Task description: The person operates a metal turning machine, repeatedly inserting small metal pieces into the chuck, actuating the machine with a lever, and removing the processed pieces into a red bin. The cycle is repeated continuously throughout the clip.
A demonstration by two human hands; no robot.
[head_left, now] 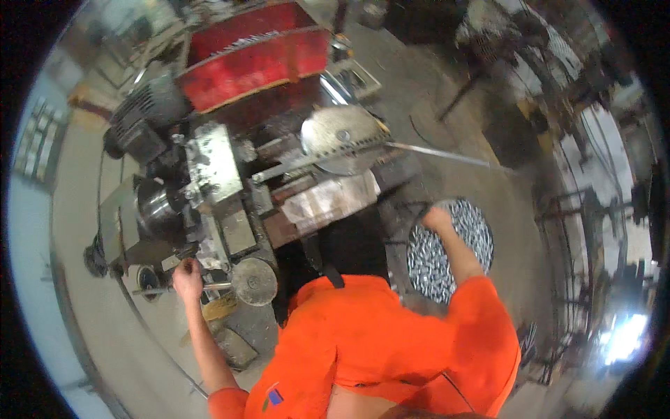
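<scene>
My left hand (187, 281) is at the left side of a greasy metal machine, its fingers closed at a small dark part. What they grip there is too small to make out. Right beside this hand a metal rod (218, 285) runs to a round metal disc (254, 282). On my right stands a round container (492, 246) filled with small shiny metal pieces (431, 260). My right hand (437, 219) is at the container's far left part, over the pieces, with its fingers curled. Anything in that hand is hidden.
A red bin (255, 66) with metal pieces stands behind the machine. A large round plate (342, 136) sits on the machine, and a long thin bar (447, 155) sticks out to the right. A motor (150, 108) is at the far left. Metal racks (569, 258) line the right.
</scene>
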